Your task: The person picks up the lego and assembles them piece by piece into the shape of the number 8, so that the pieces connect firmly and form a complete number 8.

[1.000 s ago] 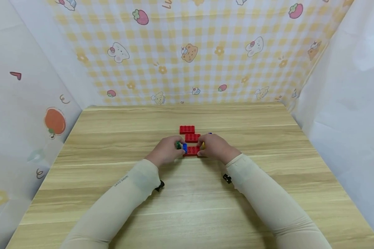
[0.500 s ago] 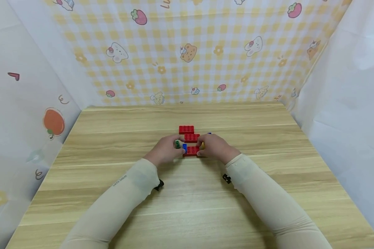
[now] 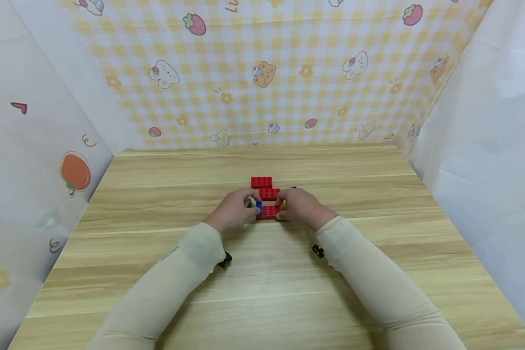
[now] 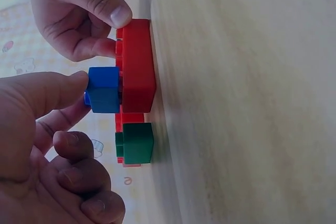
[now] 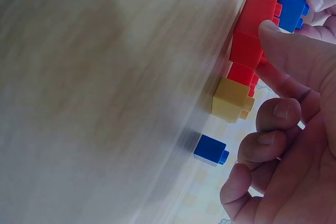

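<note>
My left hand (image 3: 232,211) pinches a small blue brick (image 4: 104,89) between thumb and finger, at the left end of a long red brick (image 4: 138,66). The blue brick stands on that end's studs; whether it is pressed fully down I cannot tell. With thumb and finger my right hand (image 3: 305,209) grips the red brick's right end, seen in the right wrist view around the red brick (image 5: 256,22). A green brick (image 4: 138,143) lies beside the left hand's fingers, and a yellow brick (image 5: 230,99) is near the right hand's curled fingers.
Behind the front red brick lie another red brick (image 3: 269,194) and, farther back, a third one (image 3: 261,182). A second blue brick (image 5: 210,149) sits beyond the yellow one. The wooden table (image 3: 262,301) meets a patterned cloth (image 3: 288,102) at the back.
My left hand has shifted slightly around the blue brick, its fingers now covering more of the green brick. The right hand keeps its grip on the red brick.
</note>
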Action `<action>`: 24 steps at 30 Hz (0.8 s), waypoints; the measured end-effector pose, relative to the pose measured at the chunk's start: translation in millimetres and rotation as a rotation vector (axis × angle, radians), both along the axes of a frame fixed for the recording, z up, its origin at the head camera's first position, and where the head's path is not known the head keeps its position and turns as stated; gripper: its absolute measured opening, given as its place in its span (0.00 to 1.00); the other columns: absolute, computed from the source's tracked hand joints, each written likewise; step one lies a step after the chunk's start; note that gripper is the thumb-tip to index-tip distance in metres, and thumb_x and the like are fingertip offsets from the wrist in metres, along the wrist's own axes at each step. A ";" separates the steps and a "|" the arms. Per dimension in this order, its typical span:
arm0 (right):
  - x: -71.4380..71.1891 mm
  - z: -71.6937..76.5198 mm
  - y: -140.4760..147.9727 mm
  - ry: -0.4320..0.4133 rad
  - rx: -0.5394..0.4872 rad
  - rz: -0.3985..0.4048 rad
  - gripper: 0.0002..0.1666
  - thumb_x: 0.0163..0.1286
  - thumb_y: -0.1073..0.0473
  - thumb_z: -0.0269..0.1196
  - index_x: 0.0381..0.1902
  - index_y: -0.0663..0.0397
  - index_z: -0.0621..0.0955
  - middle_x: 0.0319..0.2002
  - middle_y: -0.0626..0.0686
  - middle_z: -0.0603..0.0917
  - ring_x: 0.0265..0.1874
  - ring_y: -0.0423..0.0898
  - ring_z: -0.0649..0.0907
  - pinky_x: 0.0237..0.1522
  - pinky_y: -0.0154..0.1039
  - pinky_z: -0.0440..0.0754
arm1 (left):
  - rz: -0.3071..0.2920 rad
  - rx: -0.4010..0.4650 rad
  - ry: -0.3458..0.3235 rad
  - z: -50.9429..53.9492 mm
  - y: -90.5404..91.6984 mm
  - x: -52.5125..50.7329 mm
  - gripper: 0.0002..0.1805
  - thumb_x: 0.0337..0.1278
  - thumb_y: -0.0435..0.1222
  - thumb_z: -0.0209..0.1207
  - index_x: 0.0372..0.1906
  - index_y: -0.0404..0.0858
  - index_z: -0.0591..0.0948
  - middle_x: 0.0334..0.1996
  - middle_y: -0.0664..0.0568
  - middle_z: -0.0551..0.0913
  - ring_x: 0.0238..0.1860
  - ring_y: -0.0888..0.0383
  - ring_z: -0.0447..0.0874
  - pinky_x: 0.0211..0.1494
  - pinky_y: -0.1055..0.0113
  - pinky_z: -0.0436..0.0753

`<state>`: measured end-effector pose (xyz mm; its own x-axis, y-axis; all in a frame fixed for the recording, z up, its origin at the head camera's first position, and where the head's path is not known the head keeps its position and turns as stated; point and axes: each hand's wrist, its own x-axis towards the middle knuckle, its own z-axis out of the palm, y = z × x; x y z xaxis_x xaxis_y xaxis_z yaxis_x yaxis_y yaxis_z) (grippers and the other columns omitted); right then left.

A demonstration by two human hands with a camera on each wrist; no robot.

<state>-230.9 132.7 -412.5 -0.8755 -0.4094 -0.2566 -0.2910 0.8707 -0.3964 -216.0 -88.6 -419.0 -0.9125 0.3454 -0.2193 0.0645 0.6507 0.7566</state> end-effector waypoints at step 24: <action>-1.2 -2.3 2.3 0.002 -0.011 -0.007 0.14 0.69 0.53 0.74 0.48 0.52 0.86 0.35 0.48 0.86 0.33 0.47 0.79 0.44 0.43 0.80 | 0.029 0.009 -0.027 -5.5 -1.1 -3.1 0.10 0.71 0.40 0.67 0.52 0.48 0.82 0.28 0.50 0.71 0.26 0.54 0.67 0.30 0.63 0.68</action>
<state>-232.1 134.9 -414.8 -0.8789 -0.4063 -0.2500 -0.2859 0.8681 -0.4057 -219.1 -89.7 -424.5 -0.9157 0.3212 -0.2416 0.0251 0.6455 0.7633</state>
